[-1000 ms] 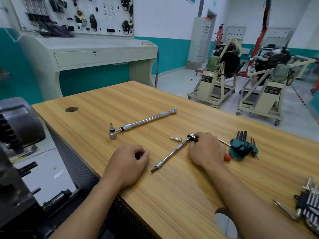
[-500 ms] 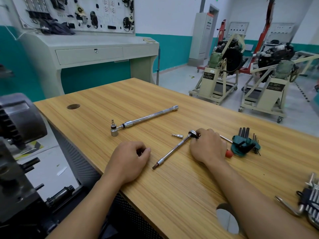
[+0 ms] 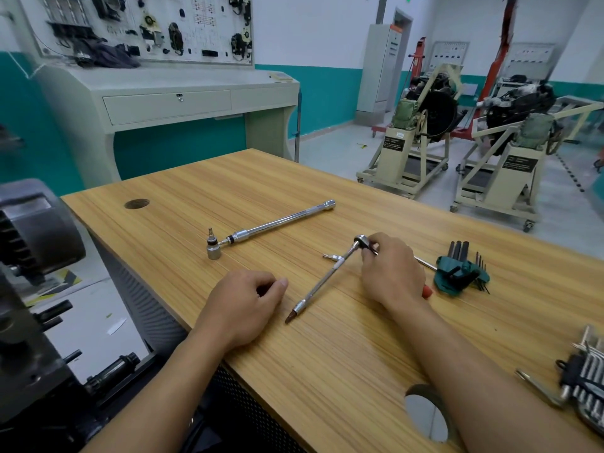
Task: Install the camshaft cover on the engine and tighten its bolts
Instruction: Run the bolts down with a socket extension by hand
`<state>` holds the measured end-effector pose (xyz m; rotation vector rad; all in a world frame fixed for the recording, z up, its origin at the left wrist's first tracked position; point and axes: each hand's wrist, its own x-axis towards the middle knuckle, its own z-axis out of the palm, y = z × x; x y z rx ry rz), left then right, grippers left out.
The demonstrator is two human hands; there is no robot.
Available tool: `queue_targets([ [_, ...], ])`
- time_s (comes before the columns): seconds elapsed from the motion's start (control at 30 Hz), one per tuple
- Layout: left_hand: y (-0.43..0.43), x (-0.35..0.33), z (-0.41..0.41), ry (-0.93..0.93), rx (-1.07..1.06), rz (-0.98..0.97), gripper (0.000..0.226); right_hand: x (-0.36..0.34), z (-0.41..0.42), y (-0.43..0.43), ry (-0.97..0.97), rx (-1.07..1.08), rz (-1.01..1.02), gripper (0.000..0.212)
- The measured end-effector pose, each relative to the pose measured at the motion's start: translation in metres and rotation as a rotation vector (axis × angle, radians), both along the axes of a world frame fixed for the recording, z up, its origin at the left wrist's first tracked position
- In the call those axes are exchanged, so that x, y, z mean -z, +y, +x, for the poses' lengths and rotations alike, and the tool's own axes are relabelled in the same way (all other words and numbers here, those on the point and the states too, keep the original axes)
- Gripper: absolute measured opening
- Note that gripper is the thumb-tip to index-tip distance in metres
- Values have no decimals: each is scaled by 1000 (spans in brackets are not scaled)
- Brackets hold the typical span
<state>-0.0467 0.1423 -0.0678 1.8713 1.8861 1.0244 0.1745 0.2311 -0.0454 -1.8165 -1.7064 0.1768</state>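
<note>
On the head view, my right hand (image 3: 390, 273) lies over the ratchet wrench (image 3: 330, 273) on the wooden table (image 3: 327, 371), its fingertips pinching the wrench's head. The wrench's bar slants out from under those fingers toward my left hand (image 3: 243, 304), which rests just beside the bar's tip, loosely curled and holding nothing.

Ratchet wrench (image 3: 330, 276): slim, chrome, lies flat on surface (image 3: 327, 371), head at far end, dark tip pointing near-left. Fingers (image 3: 376, 243) of right hand (image 3: 392, 273) curl round head. Small bit (image 3: 330, 256) lies just left of shaft; cannot tell if touching. Long chrome extension bar (image 3: 281, 222) lies further back, well apart, its left end joined to socket (image 3: 213, 251) standing upright.
</note>
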Motion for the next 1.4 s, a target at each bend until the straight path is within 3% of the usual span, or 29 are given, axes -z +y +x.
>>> queue_targets([
  [0.17,1,-2,-7,-212,35,-12,41,-11,-16,-5,68,-85,118,11],
  [0.33,0,0,-3,9,68,28,23,-17,-22,-12,119,-178,141,19],
  [0.57,-4,4,-1,63,-9,47,31,-29,-8,0,352,-100,169,22],
  [0.67,-5,2,-1,-21,-40,81,34,-31,11,8,214,-7,116,23],
  [0.83,-4,-3,-7,-198,-78,155,35,-10,8,2,-59,-36,-198,32],
  [1.07,-38,-54,-18,-449,1,117,35,-35,-9,-26,-56,-69,-223,27],
  [1.13,-61,-93,-16,-445,65,169,35,-65,-25,-45,195,-240,-2,18],
  [1.17,-74,-115,-13,-424,79,210,34,-87,-37,-58,439,-405,98,8],
  [1.23,-107,-155,-10,-382,78,308,30,-139,-68,-94,909,-839,67,17],
  [1.27,-123,-173,-12,-344,75,354,29,-162,-83,-111,1035,-1045,4,24],
  [1.3,-140,-189,-16,-285,61,392,27,-183,-98,-126,1072,-1179,-17,27],
  [1.4,-188,-228,-44,-78,-31,433,27,-226,-145,-160,919,-1345,82,26],
])
